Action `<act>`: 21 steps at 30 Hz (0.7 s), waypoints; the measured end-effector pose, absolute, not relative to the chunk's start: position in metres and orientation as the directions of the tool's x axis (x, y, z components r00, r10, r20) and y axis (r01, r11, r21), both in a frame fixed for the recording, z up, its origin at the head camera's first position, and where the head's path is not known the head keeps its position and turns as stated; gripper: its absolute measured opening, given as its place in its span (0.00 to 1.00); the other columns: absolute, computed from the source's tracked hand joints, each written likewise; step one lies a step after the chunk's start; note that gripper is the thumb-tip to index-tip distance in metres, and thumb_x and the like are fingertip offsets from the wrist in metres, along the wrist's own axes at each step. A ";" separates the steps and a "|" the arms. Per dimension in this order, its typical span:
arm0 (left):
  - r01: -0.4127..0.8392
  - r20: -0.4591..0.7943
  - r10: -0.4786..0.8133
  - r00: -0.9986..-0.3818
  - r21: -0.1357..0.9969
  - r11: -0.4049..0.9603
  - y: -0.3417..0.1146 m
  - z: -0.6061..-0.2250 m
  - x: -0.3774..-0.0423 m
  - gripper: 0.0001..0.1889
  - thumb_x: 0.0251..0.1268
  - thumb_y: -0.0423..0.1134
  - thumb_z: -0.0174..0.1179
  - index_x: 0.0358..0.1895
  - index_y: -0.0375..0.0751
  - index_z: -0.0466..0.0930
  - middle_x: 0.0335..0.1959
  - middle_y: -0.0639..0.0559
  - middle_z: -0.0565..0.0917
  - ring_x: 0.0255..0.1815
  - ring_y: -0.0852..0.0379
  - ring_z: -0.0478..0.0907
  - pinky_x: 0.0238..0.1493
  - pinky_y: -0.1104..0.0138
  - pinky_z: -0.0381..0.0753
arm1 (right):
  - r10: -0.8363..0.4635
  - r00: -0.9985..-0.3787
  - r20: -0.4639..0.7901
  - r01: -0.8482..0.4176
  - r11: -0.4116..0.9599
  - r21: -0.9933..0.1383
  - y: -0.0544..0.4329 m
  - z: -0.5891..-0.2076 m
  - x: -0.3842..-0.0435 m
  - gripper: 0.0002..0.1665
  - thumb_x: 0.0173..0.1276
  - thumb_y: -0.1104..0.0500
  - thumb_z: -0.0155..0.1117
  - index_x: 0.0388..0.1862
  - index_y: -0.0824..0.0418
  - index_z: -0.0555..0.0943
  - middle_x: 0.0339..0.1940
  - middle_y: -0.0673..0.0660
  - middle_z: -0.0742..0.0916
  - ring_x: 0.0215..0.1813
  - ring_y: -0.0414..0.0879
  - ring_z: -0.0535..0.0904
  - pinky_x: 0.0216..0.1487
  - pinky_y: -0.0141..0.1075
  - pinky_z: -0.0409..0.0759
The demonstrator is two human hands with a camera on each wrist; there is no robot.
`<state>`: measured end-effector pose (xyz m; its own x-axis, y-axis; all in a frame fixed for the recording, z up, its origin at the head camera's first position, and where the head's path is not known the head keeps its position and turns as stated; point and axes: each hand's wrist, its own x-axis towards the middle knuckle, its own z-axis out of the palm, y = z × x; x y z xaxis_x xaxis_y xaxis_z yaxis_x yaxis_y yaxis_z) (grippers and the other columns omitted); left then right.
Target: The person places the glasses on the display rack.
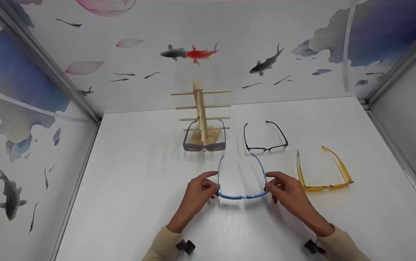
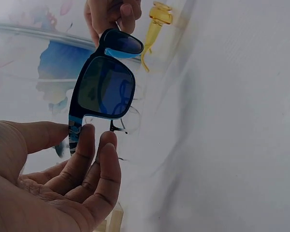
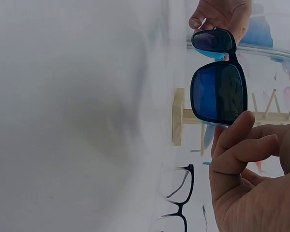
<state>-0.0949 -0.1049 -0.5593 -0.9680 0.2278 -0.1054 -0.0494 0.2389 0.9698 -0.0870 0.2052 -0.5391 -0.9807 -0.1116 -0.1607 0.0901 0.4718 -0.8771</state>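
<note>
Blue sunglasses (image 1: 231,197) are held up level above the white table, temples spread and pointing away from me. My left hand (image 1: 198,190) pinches their left hinge end between thumb and fingers. At the opposite end, my right hand (image 1: 290,190) pinches the other hinge corner. In the left wrist view, the sunglasses (image 2: 106,87) show dark mirrored lenses, a black front and a patterned blue temple by the thumb. The right wrist view shows the same sunglasses (image 3: 220,92) from the other side, the fingers at the frame's edge.
Behind stands a wooden display rack (image 1: 198,90) with several crossbars; grey-blue glasses (image 1: 186,146) sit at its lowest level. Black-rimmed glasses (image 1: 265,149) lie to its right, temples open. Yellow glasses (image 1: 316,188) lie beyond my right hand. Printed panels enclose the table (image 1: 128,174) on three sides.
</note>
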 end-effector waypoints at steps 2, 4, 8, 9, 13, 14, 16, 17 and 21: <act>-0.052 -0.107 0.221 -0.969 0.969 0.243 -0.107 -0.557 -0.094 0.26 0.79 0.35 0.67 0.74 0.30 0.78 0.38 0.47 0.93 0.38 0.51 0.89 0.44 0.59 0.91 | -0.110 -0.982 -0.157 0.087 0.471 -0.878 0.203 -0.538 -0.088 0.22 0.79 0.64 0.71 0.69 0.66 0.83 0.37 0.55 0.90 0.27 0.50 0.84 0.30 0.39 0.85; -0.057 -0.112 0.213 -0.971 0.967 0.249 -0.109 -0.556 -0.093 0.26 0.79 0.35 0.67 0.75 0.30 0.77 0.38 0.46 0.93 0.39 0.51 0.90 0.45 0.59 0.91 | -0.110 -0.982 -0.151 0.083 0.466 -0.881 0.201 -0.537 -0.089 0.22 0.79 0.64 0.71 0.69 0.66 0.84 0.37 0.55 0.90 0.27 0.50 0.84 0.30 0.37 0.84; -0.070 -0.123 0.197 -0.973 0.965 0.253 -0.113 -0.552 -0.092 0.27 0.79 0.35 0.67 0.75 0.30 0.77 0.39 0.46 0.93 0.39 0.51 0.90 0.45 0.60 0.91 | -0.133 -0.982 -0.135 0.064 0.437 -0.897 0.198 -0.534 -0.090 0.23 0.79 0.63 0.71 0.69 0.66 0.83 0.38 0.55 0.90 0.27 0.49 0.84 0.30 0.37 0.84; -0.070 -0.122 0.195 -0.973 0.965 0.253 -0.114 -0.552 -0.092 0.27 0.79 0.35 0.67 0.75 0.30 0.77 0.39 0.46 0.93 0.39 0.51 0.90 0.45 0.60 0.91 | -0.139 -0.982 -0.130 0.059 0.427 -0.902 0.197 -0.534 -0.090 0.22 0.79 0.63 0.71 0.69 0.66 0.83 0.38 0.55 0.90 0.26 0.49 0.84 0.30 0.37 0.84; -0.064 -0.114 0.190 -0.975 0.965 0.254 -0.117 -0.549 -0.093 0.26 0.79 0.33 0.66 0.75 0.29 0.77 0.39 0.47 0.93 0.40 0.51 0.90 0.45 0.61 0.92 | -0.153 -0.982 -0.107 0.038 0.400 -0.916 0.194 -0.532 -0.092 0.22 0.80 0.63 0.71 0.69 0.66 0.83 0.38 0.56 0.90 0.26 0.49 0.83 0.29 0.35 0.82; -0.063 -0.114 0.188 -0.976 0.965 0.255 -0.118 -0.548 -0.094 0.26 0.79 0.33 0.66 0.75 0.29 0.77 0.39 0.47 0.93 0.40 0.51 0.90 0.46 0.60 0.92 | -0.156 -0.982 -0.106 0.036 0.397 -0.917 0.193 -0.531 -0.093 0.22 0.80 0.63 0.71 0.69 0.66 0.83 0.38 0.56 0.90 0.26 0.49 0.83 0.29 0.35 0.82; -0.064 -0.114 0.184 -0.976 0.964 0.259 -0.120 -0.546 -0.095 0.26 0.79 0.33 0.66 0.75 0.30 0.77 0.39 0.48 0.93 0.40 0.52 0.90 0.46 0.60 0.92 | -0.156 -0.982 -0.106 0.036 0.399 -0.916 0.191 -0.530 -0.094 0.22 0.80 0.62 0.71 0.69 0.65 0.83 0.39 0.55 0.91 0.26 0.49 0.83 0.29 0.35 0.82; -0.066 -0.116 0.182 -0.976 0.963 0.262 -0.120 -0.545 -0.095 0.26 0.79 0.33 0.66 0.75 0.30 0.77 0.39 0.48 0.93 0.40 0.53 0.90 0.46 0.60 0.92 | -0.157 -0.982 -0.107 0.035 0.402 -0.915 0.191 -0.530 -0.095 0.22 0.80 0.62 0.71 0.69 0.65 0.83 0.39 0.55 0.91 0.27 0.49 0.83 0.29 0.35 0.82; -0.060 -0.111 0.180 -0.977 0.963 0.264 -0.122 -0.542 -0.097 0.26 0.79 0.33 0.66 0.75 0.29 0.77 0.40 0.45 0.93 0.40 0.53 0.90 0.46 0.60 0.92 | -0.162 -0.982 -0.093 0.021 0.400 -0.916 0.189 -0.530 -0.099 0.22 0.79 0.64 0.71 0.69 0.67 0.83 0.38 0.55 0.91 0.26 0.49 0.83 0.30 0.38 0.85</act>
<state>-0.0967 -0.1218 -0.5421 -0.9775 0.1797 -0.1105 -0.0604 0.2639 0.9627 -0.0985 0.1887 -0.5296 -0.9823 -0.1624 -0.0933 0.0208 0.4003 -0.9162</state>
